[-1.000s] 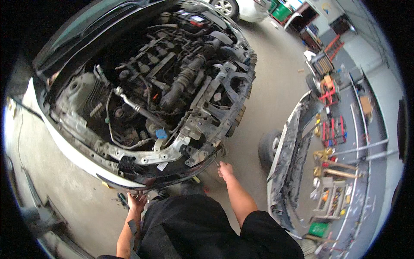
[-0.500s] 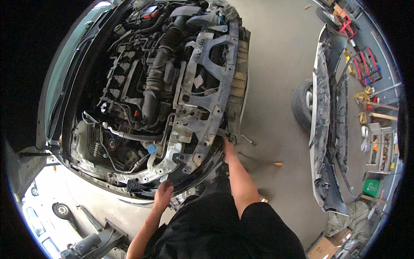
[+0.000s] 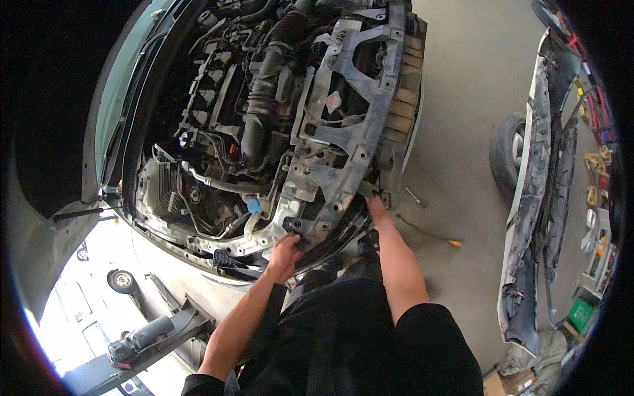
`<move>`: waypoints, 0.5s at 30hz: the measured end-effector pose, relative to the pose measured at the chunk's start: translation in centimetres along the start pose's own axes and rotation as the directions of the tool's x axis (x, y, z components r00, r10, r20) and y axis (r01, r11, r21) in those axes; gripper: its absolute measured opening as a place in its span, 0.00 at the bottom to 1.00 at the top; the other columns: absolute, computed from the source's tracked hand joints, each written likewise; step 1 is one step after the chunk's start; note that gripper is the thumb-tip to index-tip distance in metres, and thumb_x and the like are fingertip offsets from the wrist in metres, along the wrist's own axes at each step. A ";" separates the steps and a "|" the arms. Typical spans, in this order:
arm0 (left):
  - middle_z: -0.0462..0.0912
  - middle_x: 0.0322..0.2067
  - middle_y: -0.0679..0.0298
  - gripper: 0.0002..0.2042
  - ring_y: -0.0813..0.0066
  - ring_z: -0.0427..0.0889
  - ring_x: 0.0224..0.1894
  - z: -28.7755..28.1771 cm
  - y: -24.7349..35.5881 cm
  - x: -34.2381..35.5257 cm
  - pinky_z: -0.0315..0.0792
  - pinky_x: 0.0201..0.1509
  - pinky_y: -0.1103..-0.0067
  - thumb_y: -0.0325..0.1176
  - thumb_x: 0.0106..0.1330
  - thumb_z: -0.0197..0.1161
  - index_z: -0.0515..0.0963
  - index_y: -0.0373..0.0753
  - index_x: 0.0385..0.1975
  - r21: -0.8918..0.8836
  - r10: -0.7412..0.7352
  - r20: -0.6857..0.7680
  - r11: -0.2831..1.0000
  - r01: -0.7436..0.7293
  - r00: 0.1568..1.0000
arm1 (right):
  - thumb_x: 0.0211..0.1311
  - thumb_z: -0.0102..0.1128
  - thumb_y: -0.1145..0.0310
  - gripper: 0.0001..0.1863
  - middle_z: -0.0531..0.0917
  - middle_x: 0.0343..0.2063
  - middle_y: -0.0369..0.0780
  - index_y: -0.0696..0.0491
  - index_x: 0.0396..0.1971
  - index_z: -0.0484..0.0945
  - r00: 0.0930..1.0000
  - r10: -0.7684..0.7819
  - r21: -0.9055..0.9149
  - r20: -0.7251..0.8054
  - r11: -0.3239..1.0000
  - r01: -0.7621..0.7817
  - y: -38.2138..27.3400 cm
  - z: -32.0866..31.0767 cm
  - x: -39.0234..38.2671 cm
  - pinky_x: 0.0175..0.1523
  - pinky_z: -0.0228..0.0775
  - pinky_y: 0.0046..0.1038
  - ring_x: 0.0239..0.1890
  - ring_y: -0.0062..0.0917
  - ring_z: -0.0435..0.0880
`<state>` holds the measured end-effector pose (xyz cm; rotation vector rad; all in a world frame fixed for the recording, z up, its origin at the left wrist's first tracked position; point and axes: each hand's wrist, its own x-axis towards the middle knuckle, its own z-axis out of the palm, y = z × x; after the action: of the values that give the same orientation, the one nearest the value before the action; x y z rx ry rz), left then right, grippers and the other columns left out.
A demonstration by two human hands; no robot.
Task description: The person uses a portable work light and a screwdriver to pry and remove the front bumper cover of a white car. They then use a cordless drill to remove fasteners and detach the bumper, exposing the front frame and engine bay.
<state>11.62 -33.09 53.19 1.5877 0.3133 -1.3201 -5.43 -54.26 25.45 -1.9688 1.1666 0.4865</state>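
Note:
The open engine bay (image 3: 264, 99) of a car lies in front of me, its front bumper cover removed. My left hand (image 3: 286, 257) is at the near corner of the grey radiator support (image 3: 343, 191), with its fingers bent beside a small black bracket (image 3: 290, 226). Whether anything sits between those fingers is too small to tell. My right hand (image 3: 376, 210) reaches in below the outer edge of the support, close to the end of the bumper beam (image 3: 406, 99). Its fingertips are hidden there. A blue cap (image 3: 254, 206) sits inside the bay near my left hand.
On the floor to the right lie a metal wrench-like tool (image 3: 414, 197) and an orange-ended piece (image 3: 454, 243) with a thin dark line. Beyond stand a detached bumper cover (image 3: 522, 198) and a wheel (image 3: 507, 155). A lift arm (image 3: 145, 336) occupies the lower left.
My left hand has moved up and inward, from the lower edge to the radiator support's corner by the black bracket. My right hand remains below the support. The view has shifted.

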 end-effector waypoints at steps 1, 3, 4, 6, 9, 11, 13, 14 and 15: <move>0.77 0.37 0.66 0.09 0.75 0.74 0.39 -0.3 -0.6 0.1 0.67 0.40 0.76 0.35 0.66 0.55 0.75 0.38 0.41 -0.021 0.023 -0.010 1.000 -0.024 1.000 | 0.62 0.54 0.67 0.36 0.62 0.64 0.46 0.53 0.69 0.51 0.999 -0.026 -0.089 0.023 0.996 0.028 0.1 0.0 -0.4 0.59 0.65 0.35 0.56 0.36 0.71; 0.78 0.36 0.65 0.12 0.75 0.74 0.37 -0.9 -1.8 0.3 0.67 0.38 0.79 0.32 0.65 0.55 0.75 0.35 0.46 -0.028 0.095 -0.004 0.995 -0.095 0.995 | 0.61 0.56 0.70 0.38 0.62 0.64 0.46 0.53 0.70 0.51 0.993 -0.086 -0.283 0.080 0.953 0.106 -0.1 -0.2 -0.7 0.59 0.66 0.34 0.56 0.36 0.72; 0.78 0.36 0.64 0.13 0.75 0.75 0.37 -0.8 -2.1 0.3 0.67 0.38 0.79 0.31 0.64 0.56 0.74 0.34 0.47 -0.050 0.099 -0.004 0.994 -0.099 0.995 | 0.60 0.57 0.71 0.39 0.62 0.64 0.46 0.53 0.70 0.50 0.987 -0.103 -0.395 0.122 0.907 0.144 -0.3 -0.4 -1.1 0.59 0.67 0.33 0.56 0.35 0.72; 0.79 0.37 0.62 0.16 0.75 0.77 0.37 -0.5 -1.9 0.2 0.70 0.39 0.80 0.29 0.64 0.57 0.73 0.31 0.50 0.038 0.077 -0.057 0.997 -0.074 0.995 | 0.59 0.59 0.74 0.40 0.62 0.65 0.46 0.53 0.70 0.49 0.970 -0.115 -0.595 0.215 0.772 0.223 -0.5 -1.1 -1.7 0.59 0.67 0.32 0.55 0.35 0.72; 0.79 0.39 0.61 0.16 0.74 0.77 0.39 -1.3 -1.9 0.4 0.72 0.41 0.79 0.31 0.66 0.56 0.73 0.32 0.50 -0.065 0.075 -0.023 0.995 -0.076 0.997 | 0.59 0.58 0.77 0.40 0.60 0.65 0.47 0.53 0.70 0.49 0.955 -0.164 -0.761 0.246 0.577 0.296 -1.1 -1.7 -2.3 0.59 0.68 0.32 0.56 0.35 0.73; 0.79 0.41 0.61 0.16 0.73 0.77 0.40 -2.0 -2.2 0.6 0.72 0.42 0.79 0.31 0.66 0.56 0.72 0.31 0.51 -0.083 0.089 -0.022 0.992 -0.091 0.996 | 0.61 0.56 0.78 0.38 0.58 0.66 0.48 0.53 0.70 0.49 0.961 -0.207 -0.684 0.183 0.675 0.275 -0.1 -1.0 -1.6 0.58 0.69 0.32 0.56 0.36 0.72; 0.78 0.42 0.60 0.17 0.72 0.77 0.40 -2.3 -2.8 1.4 0.72 0.43 0.78 0.32 0.66 0.57 0.72 0.31 0.52 -0.088 0.067 0.028 0.994 -0.064 0.997 | 0.63 0.55 0.77 0.37 0.58 0.66 0.48 0.53 0.70 0.50 0.983 -0.156 -0.361 0.095 0.915 0.180 3.6 1.5 0.4 0.58 0.69 0.33 0.56 0.38 0.72; 0.77 0.43 0.60 0.18 0.72 0.76 0.41 -2.6 -3.0 1.8 0.71 0.44 0.77 0.32 0.66 0.57 0.71 0.31 0.53 -0.099 0.053 0.046 0.994 -0.048 0.998 | 0.69 0.46 0.74 0.24 0.79 0.43 0.45 0.50 0.65 0.61 0.977 -0.214 -0.655 -0.007 0.739 0.158 2.9 2.1 0.7 0.48 0.72 0.36 0.42 0.34 0.79; 0.77 0.44 0.60 0.18 0.72 0.75 0.41 -2.9 -3.2 2.1 0.71 0.45 0.77 0.33 0.66 0.57 0.71 0.31 0.53 -0.111 0.040 0.066 0.993 -0.033 0.997 | 0.70 0.46 0.72 0.23 0.79 0.44 0.45 0.51 0.64 0.62 0.986 -0.161 -0.256 -0.029 0.955 0.149 2.8 2.2 0.8 0.48 0.71 0.36 0.43 0.35 0.78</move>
<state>11.81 -30.12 49.46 1.4476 0.3082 -1.3035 -7.31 -53.75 22.34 -2.2833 1.0088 0.5277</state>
